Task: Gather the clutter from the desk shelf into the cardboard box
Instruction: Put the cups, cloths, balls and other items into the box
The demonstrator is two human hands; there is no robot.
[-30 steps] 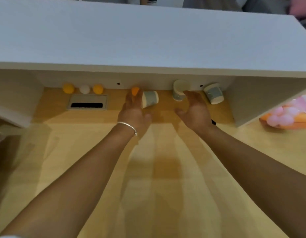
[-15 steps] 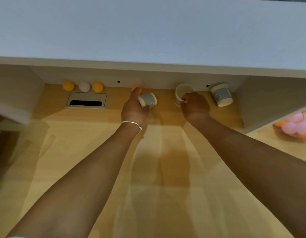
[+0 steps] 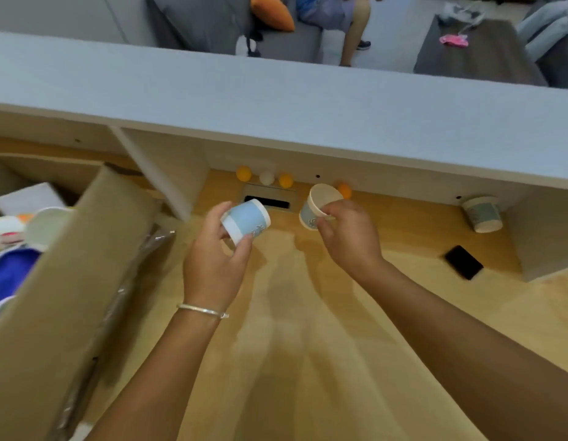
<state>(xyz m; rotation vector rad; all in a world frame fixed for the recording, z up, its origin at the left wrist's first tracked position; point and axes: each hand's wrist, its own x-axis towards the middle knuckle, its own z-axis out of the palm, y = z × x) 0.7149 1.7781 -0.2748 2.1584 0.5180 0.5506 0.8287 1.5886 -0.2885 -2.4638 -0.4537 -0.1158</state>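
Wooden desk (image 3: 308,361) under a white shelf (image 3: 276,100): your left hand (image 3: 212,265) grips a blue cup (image 3: 246,220), your right hand (image 3: 349,237) pinches a second cup (image 3: 321,202) by its rim. Carrying step; next, swing both left over the box (image 3: 63,281) and drop them.

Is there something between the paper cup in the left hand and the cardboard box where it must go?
Nothing visible stands in the way. The left hand holds its paper cup in the air, and the cardboard box lies to its left. Only the box's near wall rises between them, so the cup would probably have to pass over it.
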